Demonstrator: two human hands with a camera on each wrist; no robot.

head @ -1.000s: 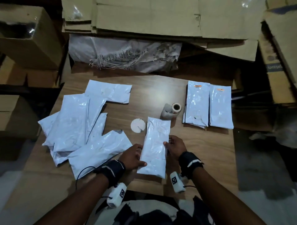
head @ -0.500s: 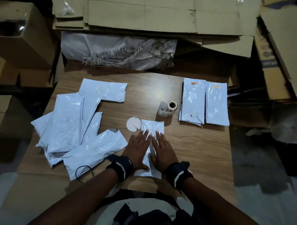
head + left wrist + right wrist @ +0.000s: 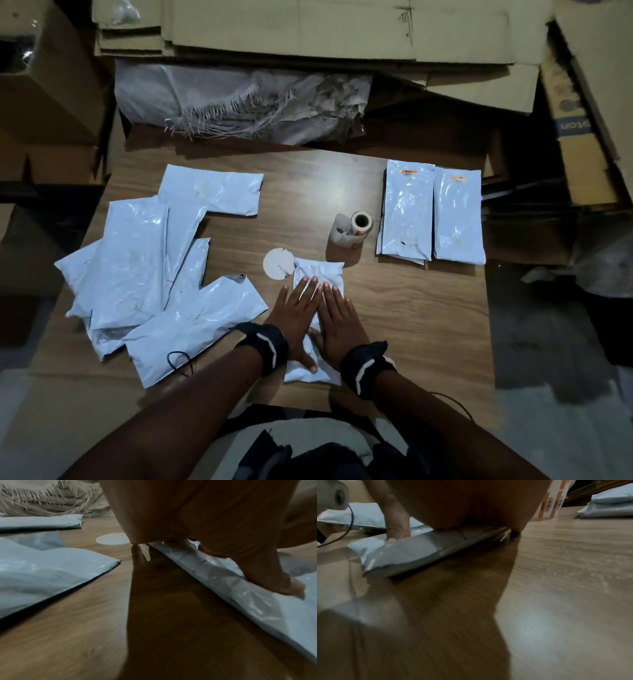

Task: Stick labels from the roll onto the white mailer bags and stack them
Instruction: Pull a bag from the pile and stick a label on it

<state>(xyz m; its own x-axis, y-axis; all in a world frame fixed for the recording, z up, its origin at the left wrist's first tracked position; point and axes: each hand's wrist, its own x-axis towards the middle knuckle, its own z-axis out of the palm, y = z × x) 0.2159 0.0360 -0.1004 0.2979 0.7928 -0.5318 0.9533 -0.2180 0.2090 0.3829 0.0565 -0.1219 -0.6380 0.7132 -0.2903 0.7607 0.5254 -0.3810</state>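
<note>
A white mailer bag (image 3: 320, 272) lies lengthwise on the wooden table (image 3: 411, 325) in front of me. My left hand (image 3: 295, 310) and right hand (image 3: 337, 313) press flat on it side by side, fingers straight. The left wrist view shows the bag (image 3: 257, 601) under my left thumb; in the right wrist view it (image 3: 412, 553) lies under my right thumb. The label roll (image 3: 352, 229) stands just beyond the bag, its orange labels (image 3: 551, 505) visible. Two stacks of labelled bags (image 3: 431, 216) lie at the right.
A loose pile of white bags (image 3: 147, 270) covers the table's left side. A round white paper disc (image 3: 278, 263) lies next to the pressed bag's far left corner. Cardboard boxes (image 3: 308, 31) and a frayed sack (image 3: 239, 102) crowd the far edge.
One second ago my hands held the bag by its sides. They then moved on top of it and now press it flat, hardly shifted since half a second ago.
</note>
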